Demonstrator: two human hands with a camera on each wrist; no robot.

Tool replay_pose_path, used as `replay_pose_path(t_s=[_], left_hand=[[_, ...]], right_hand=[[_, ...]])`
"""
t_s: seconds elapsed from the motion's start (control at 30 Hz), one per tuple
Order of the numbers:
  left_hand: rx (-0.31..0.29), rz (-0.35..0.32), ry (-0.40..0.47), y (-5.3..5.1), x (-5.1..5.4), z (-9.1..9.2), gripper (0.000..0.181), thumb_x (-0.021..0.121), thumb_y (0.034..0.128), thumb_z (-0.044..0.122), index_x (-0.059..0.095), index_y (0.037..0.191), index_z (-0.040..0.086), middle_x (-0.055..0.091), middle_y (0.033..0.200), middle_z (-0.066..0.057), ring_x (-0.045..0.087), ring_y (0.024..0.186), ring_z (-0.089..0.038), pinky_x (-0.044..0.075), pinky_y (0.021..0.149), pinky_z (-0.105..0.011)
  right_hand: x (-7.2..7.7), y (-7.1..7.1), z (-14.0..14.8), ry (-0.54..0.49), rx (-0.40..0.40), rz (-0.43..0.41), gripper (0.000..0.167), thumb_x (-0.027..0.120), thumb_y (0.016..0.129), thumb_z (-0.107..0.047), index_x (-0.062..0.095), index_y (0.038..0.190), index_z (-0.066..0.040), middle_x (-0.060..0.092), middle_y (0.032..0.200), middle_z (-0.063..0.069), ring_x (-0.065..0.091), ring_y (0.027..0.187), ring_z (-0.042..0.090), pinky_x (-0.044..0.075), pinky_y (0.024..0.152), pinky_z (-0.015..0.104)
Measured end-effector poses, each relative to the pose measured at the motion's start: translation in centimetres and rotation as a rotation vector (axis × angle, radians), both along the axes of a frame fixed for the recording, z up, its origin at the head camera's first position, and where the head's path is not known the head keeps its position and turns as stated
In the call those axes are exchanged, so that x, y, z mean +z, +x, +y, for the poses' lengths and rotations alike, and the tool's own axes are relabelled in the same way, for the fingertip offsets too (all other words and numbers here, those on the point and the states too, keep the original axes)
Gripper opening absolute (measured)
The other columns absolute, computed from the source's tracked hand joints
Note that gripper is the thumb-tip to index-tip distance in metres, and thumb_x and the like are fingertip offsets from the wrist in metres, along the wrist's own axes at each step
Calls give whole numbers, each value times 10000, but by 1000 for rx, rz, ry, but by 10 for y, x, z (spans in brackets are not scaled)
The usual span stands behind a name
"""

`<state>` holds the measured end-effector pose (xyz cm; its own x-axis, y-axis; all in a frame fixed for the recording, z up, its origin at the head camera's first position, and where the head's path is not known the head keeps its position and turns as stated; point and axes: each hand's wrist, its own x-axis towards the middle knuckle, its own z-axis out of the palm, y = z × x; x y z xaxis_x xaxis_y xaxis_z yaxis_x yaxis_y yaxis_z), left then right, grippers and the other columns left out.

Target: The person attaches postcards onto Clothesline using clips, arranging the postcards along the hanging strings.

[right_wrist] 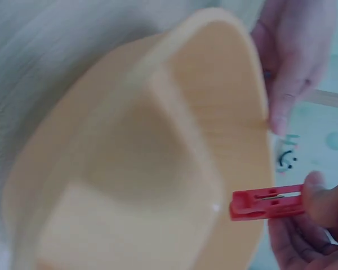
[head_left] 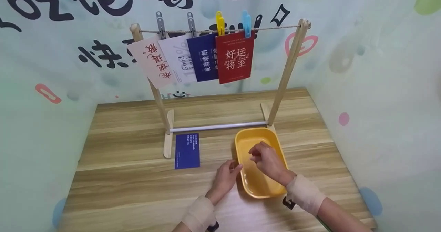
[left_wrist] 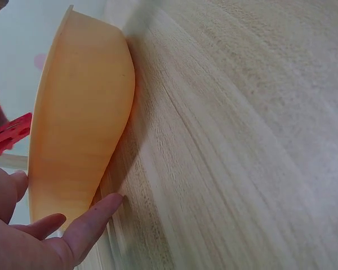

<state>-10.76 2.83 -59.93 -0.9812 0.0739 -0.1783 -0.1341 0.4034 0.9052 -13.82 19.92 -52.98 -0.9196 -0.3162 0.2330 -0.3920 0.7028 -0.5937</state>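
Note:
My right hand [head_left: 268, 159] is over the yellow plastic basin [head_left: 249, 190]. Its thumb and fingers pinch one end of a red clothespin [right_wrist: 267, 202], which shows clearly in the right wrist view. From the head view the hand hides that clothespin. Part of it [left_wrist: 11, 134] also appears past the basin's rim in the left wrist view. My left hand [head_left: 225, 177] rests against the basin's left side, thumb at the rim and fingers loosely extended along the outside. A dark blue card [head_left: 187, 152] lies flat on the table, left of the left hand.
Behind stands a wooden frame [head_left: 287, 73] with a string across it. Grey, yellow and blue clothespins [head_left: 246, 23] hold a pink card [head_left: 146, 59], a white card [head_left: 174, 52], a blue card [head_left: 203, 59] and a red card [head_left: 236, 58]. Walls enclose the table's sides.

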Motion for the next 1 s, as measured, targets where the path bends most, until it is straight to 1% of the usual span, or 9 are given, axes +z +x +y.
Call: replay_pose_path(t_s=[0.07,0.2,0.3,0.4,0.53,0.63,0.8,0.9,1.0], left_hand=[[-1,2,3,0,0,0,437,624,996,302,603,1281,-28,680,1209,-216,679,1087,-333,574,933,-445],[-4,-11,12,0,-1,-1,430,615,1002,313,608,1280,-15,683,1224,-190,674,1107,-309,578,939,-413],[-4,-25,27,0,-1,-3,449,609,1004,330,601,1291,-16,681,1231,-180,663,1122,-299,575,947,-397],[2,-4,40,1,0,-5,453,614,1001,327,607,1283,-27,686,1205,-195,662,1112,-309,574,945,-411],[25,39,37,1,0,-10,437,620,998,316,630,1246,-44,700,1149,-216,672,1071,-320,575,927,-440],[45,31,33,0,0,-16,428,609,1005,312,632,1233,-49,705,1139,-217,675,1066,-323,569,938,-448],[64,29,35,-1,0,-26,383,590,1018,263,625,1225,-57,702,1139,-232,678,1069,-338,571,937,-448],[71,44,21,-1,-1,-31,348,590,1016,208,622,1227,-66,698,1125,-248,687,1041,-342,583,905,-443],[96,39,1,0,-2,-38,319,598,1006,187,634,1219,-48,705,1104,-226,691,1011,-319,586,883,-433]], right_hand=[[8,0,-1,-67,-8,13,190,730,788,128,657,895,-12,667,820,99,657,748,201,581,669,287],[27,0,-5,-221,-42,-28,214,716,817,137,593,903,-15,663,813,112,649,707,175,564,595,232],[44,0,-9,-323,-63,-60,213,707,838,130,545,856,-8,649,805,118,649,687,174,559,597,211],[58,0,-15,-415,-74,-85,239,700,846,123,498,799,3,664,792,144,670,661,182,555,649,200],[75,1,-23,-587,-67,-182,298,675,866,118,410,758,35,680,745,221,663,578,185,569,624,229],[87,2,-30,-714,-55,-229,344,652,876,124,336,756,64,677,718,232,654,564,192,589,601,288],[99,3,-40,-846,-23,-191,397,643,873,132,269,746,97,715,743,167,675,585,216,599,597,329],[103,3,-45,-918,9,-155,422,643,873,140,249,732,88,719,760,148,688,609,225,604,591,342],[105,2,-48,-978,43,-119,440,641,870,146,229,728,85,711,761,121,695,623,232,604,578,342]])
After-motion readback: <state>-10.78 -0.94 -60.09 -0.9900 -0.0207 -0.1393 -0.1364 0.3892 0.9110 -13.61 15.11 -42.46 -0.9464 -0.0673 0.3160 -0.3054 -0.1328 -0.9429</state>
